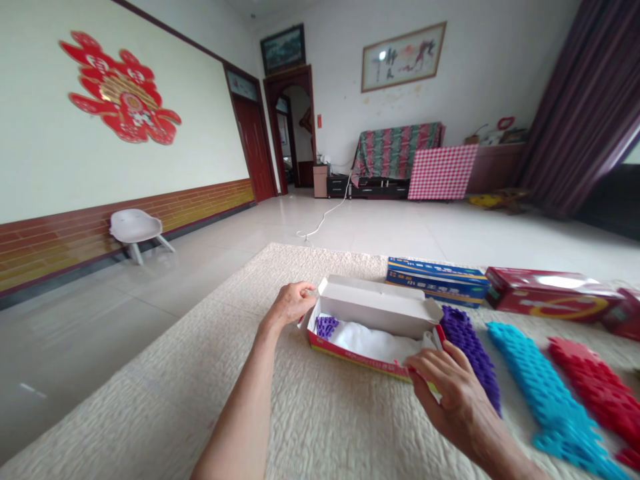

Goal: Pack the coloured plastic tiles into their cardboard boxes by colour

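A long red cardboard box lies with its lid raised, its white inside facing me. A white plastic bag fills most of it, with a purple bumpy piece at the left end. My left hand is closed on the box's left end, by the flap. At the right front corner, my right hand grips the box's edge, fingers over the rim. Right of the box lie a purple bumpy strip, a blue one and a red one.
Behind the strips stand a blue box and a dark red box, with another red box at the right edge. All rest on a cream quilted cover. Beyond it are a tiled floor, a white chair and a white cable.
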